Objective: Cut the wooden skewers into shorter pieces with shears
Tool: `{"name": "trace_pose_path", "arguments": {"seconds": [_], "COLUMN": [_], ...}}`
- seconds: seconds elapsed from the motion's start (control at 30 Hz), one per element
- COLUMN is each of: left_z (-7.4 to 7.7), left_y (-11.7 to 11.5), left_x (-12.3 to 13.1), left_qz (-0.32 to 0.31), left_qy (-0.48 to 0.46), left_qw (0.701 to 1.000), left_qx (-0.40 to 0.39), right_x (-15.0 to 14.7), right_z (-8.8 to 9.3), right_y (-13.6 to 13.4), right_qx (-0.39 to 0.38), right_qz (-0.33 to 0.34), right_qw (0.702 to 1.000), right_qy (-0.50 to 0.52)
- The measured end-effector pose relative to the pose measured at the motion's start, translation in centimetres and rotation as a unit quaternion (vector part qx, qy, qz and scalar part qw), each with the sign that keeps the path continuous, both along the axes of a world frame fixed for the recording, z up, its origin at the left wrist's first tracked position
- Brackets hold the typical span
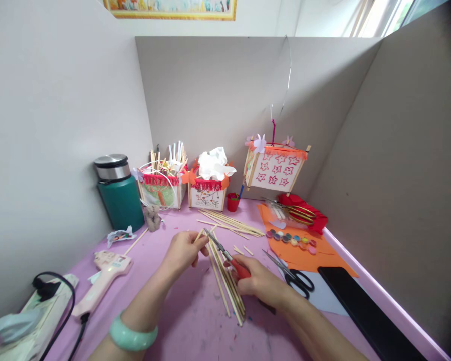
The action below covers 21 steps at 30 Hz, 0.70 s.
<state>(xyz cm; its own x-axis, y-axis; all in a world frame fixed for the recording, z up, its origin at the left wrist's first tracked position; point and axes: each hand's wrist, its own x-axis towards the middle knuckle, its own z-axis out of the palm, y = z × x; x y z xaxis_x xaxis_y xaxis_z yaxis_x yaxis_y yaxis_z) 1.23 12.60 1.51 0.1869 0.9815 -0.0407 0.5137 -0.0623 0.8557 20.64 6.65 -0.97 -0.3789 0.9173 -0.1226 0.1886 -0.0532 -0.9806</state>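
Observation:
My left hand (186, 250), with a pale green bangle (133, 332) on its wrist, pinches a thin wooden stick (199, 234). In my right hand (261, 281) are red-handled scissors (225, 252), their blades pointing up and left to the stick's end by my left fingertips. Whether the blades touch the stick I cannot tell. Beneath the scissors, a loose bundle of wooden sticks (225, 293) lies on the purple tabletop (195, 326). Short cut pieces (248, 250) rest just right of the blades. Behind my hands lies another pile of sticks (233, 222).
To the left are a glue gun (107, 276), a power strip (41, 321) and a green bottle (120, 200). Two decorated boxes (207, 196) and a hanging lantern (272, 168) are behind. At right lie black-handled scissors (295, 278), paint pots (291, 238) and a long black object (361, 306).

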Motion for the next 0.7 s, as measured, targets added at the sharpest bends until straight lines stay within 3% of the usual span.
{"name": "trace_pose_path", "arguments": {"seconds": [0.27,0.57,0.7], "left_z": [-0.8,-0.2,-0.3], "left_y": [-0.2,0.2,0.5], "left_x": [0.3,-0.5,-0.7], "left_qz": [0.021,-0.043,-0.044], "left_qy": [0.085,-0.018,-0.043], "left_qw": [0.988,0.999,0.997], "left_qx": [0.124,-0.025,-0.038], "right_x": [0.1,0.8,0.7], "right_z": [0.4,1.1,1.0], "right_y": [0.1,-0.1,-0.2], "right_qx": [-0.029,-0.062,-0.045], "right_qz": [0.013,0.055,0.051], "right_qw": [0.999,0.996,0.997], "right_qy": [-0.006,0.03,0.026]}}
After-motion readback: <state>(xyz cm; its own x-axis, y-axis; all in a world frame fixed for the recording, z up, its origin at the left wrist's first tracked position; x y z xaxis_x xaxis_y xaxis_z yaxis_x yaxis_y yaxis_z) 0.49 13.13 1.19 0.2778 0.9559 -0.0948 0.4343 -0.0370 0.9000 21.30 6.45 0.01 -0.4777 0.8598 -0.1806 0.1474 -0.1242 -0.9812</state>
